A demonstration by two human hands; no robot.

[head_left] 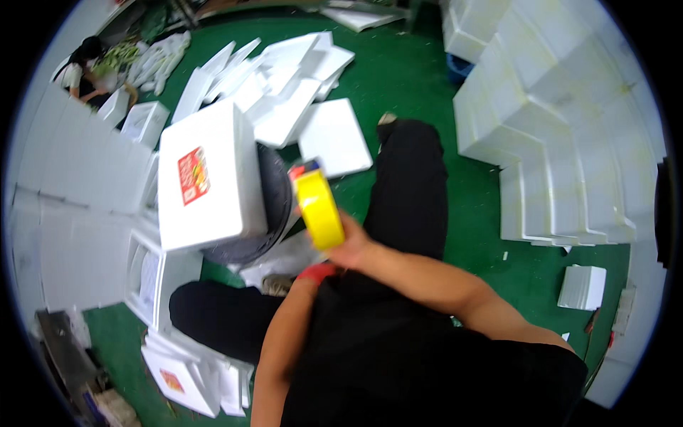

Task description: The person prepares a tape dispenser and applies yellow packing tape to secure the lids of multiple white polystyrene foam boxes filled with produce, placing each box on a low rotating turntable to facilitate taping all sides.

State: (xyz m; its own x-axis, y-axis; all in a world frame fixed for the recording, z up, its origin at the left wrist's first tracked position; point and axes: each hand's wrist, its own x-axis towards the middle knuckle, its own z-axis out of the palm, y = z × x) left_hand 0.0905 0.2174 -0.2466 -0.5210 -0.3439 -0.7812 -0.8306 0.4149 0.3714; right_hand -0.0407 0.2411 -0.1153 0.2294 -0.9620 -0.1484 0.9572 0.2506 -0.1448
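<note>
My right hand (351,245) is wrapped round a tape dispenser that carries a wide roll of yellow tape (319,210); a red and blue part shows at its far end. Close below it is my left hand (317,272), with red covering on it, its fingers hidden. A white foam box (203,178) with a red label stands just left of the tape, resting on a round black surface (274,192). The tape and the box are apart.
White foam lids (284,82) lie heaped on the green floor ahead. Tall stacks of foam boxes (548,128) rise on the right. More boxes (146,274) and labelled lids (181,377) are at the left. A person (85,75) sits at the far left beside green produce.
</note>
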